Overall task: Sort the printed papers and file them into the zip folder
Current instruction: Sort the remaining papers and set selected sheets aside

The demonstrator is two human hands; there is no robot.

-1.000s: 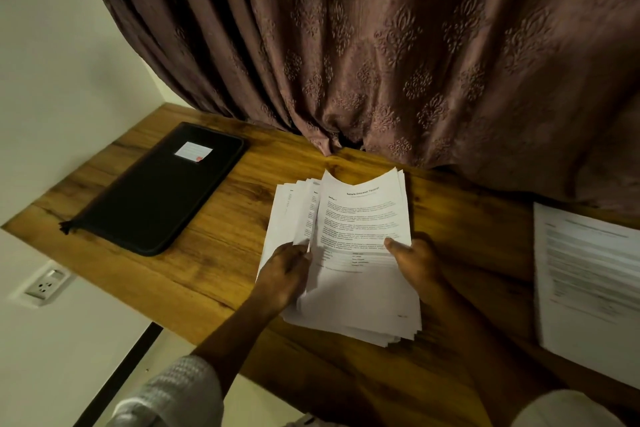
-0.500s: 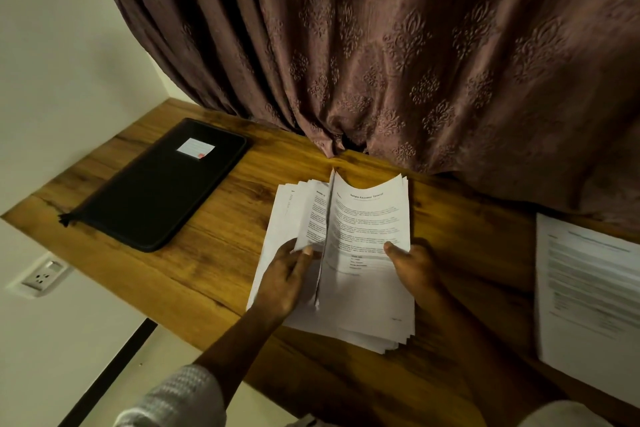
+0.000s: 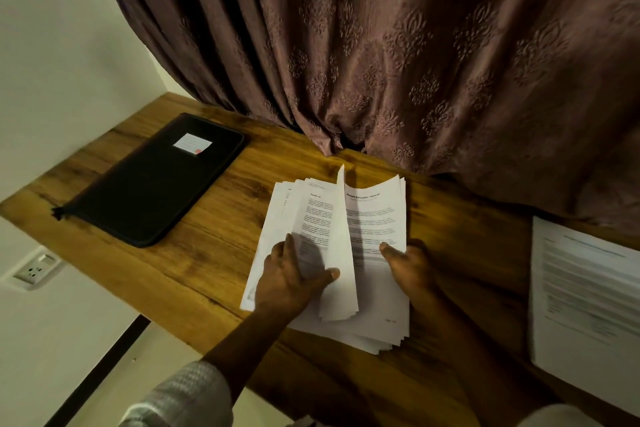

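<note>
The papers (image 3: 377,215) lie in a fanned stack in the middle of the desk (image 3: 214,253). Their long axis runs away from the person, with the headings toward the curtain (image 3: 381,62). The left hand (image 3: 287,282) pinches a lifted sheet (image 3: 341,236) that stands on edge. The right hand (image 3: 410,269) grips the stack's right edge, thumb on top. The black zip folder (image 3: 156,180) lies well to the left, slanted, with its pull tab at the near-left corner.

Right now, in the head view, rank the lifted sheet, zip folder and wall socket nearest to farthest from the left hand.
1. Lifted sheet: held by the left hand, above the paper stack.
2. Zip folder: farther left, on the desk.
3. Wall socket: far left, below the desk edge.
</note>
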